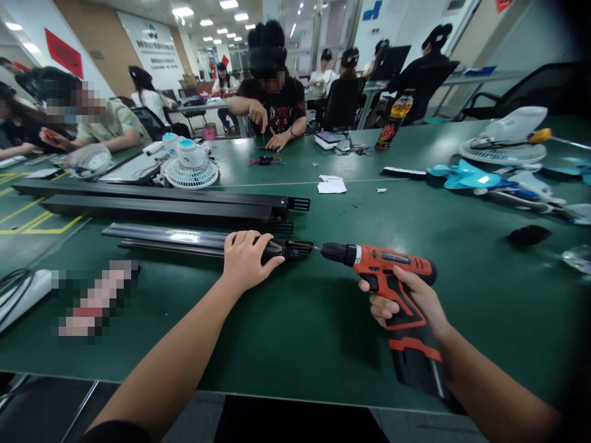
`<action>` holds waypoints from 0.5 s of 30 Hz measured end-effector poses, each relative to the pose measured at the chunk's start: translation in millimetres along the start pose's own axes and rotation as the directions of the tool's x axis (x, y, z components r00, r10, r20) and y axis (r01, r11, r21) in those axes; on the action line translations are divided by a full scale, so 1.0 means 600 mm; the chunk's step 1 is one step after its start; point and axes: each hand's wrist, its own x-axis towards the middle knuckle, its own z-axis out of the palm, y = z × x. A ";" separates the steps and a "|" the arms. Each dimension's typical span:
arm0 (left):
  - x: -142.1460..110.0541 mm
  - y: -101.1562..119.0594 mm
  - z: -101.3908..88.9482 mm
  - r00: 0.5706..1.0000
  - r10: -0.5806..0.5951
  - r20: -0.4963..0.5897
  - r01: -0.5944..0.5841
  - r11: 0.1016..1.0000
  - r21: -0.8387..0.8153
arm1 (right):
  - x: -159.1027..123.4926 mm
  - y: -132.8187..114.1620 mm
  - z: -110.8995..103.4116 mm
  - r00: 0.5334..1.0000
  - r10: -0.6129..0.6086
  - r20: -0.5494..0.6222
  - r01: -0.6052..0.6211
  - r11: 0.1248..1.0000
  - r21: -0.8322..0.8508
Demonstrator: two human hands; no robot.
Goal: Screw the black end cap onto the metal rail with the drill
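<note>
My right hand (406, 301) grips an orange and black cordless drill (392, 261) by its handle, with the chuck pointing left. The thin bit meets or nearly meets the slotted end of a long black housing (184, 237); I cannot tell if they touch. Over the housing's right part lies my left hand (247, 257), fingers and thumb wrapped across it, pressing it on the green table. Two similar long black housings (161, 209) lie just behind, their slotted ends also facing right.
White fan parts (191, 166) stand behind the housings. At right lie blue fan blades (471, 175) and a white fan (508, 138). A drink bottle (394, 120) and paper scraps (331, 184) are farther back. Across the table a co-worker (272, 92) handles a screwdriver. A blurred-out phone-like object (99, 298) lies left.
</note>
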 end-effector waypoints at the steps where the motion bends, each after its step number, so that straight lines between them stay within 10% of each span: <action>1: 0.000 0.001 0.000 1.000 -0.004 -0.006 0.004 1.000 -0.007 | 0.001 0.002 -0.003 1.000 0.016 0.003 -0.016 1.000 -0.006; 15: -0.005 0.001 0.000 0.999 0.024 -0.029 -0.024 1.000 -0.014 | 0.008 0.000 -0.006 1.000 0.004 -0.006 -0.004 0.999 0.036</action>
